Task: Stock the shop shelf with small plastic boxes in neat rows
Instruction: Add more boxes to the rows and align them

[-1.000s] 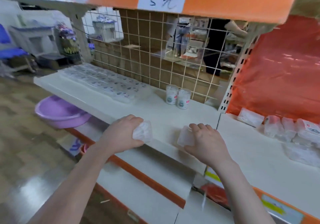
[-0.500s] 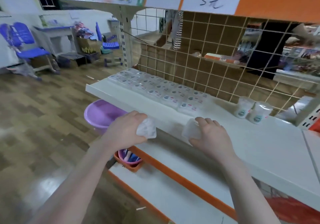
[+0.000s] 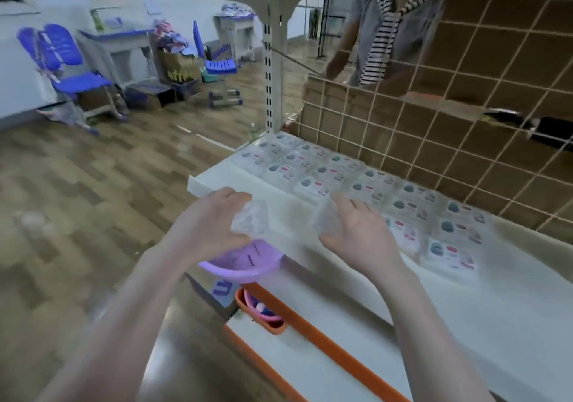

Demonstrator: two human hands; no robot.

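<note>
My left hand grips a small clear plastic box over the front left edge of the white shelf. My right hand holds a second clear box a little above the shelf, just in front of the stocked boxes. Rows of clear labelled boxes lie flat along the back of the shelf, from the left end toward the right, against the wire grid.
A wire grid back panel backs the shelf. A purple basin and an orange tray sit on the lower shelves. Another person stands behind the grid. Blue chairs and cartons stand on the wooden floor at left.
The view has swung left along the shelf, and both hands, each still holding a box, have travelled to the left end, close to the rows of boxes.
</note>
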